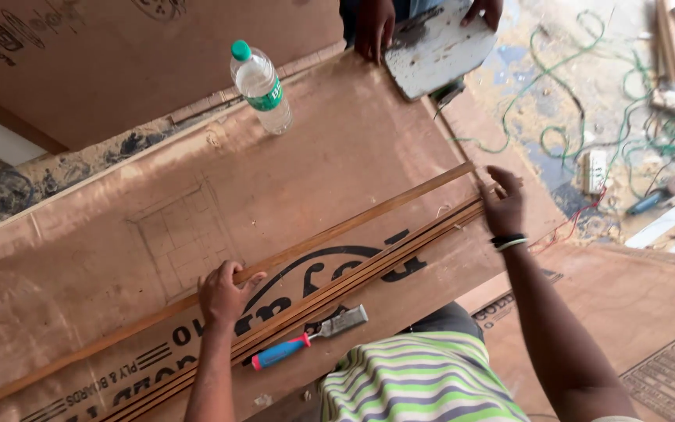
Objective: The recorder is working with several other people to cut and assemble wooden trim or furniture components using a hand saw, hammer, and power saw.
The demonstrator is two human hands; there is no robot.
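Observation:
A big brown plywood sheet lies slantwise in front of me. Several long thin wooden strips run along it from lower left to upper right. My left hand presses down on the single strip lying apart from the bundle. My right hand, with a dark wristband, grips the far ends of the bundled strips at the sheet's right edge. A chisel with a blue and red handle lies on the sheet near my body.
A clear plastic water bottle with a green cap lies on the sheet's far side. Another person's hands hold a white board at the top. Green wires and tools litter the floor to the right.

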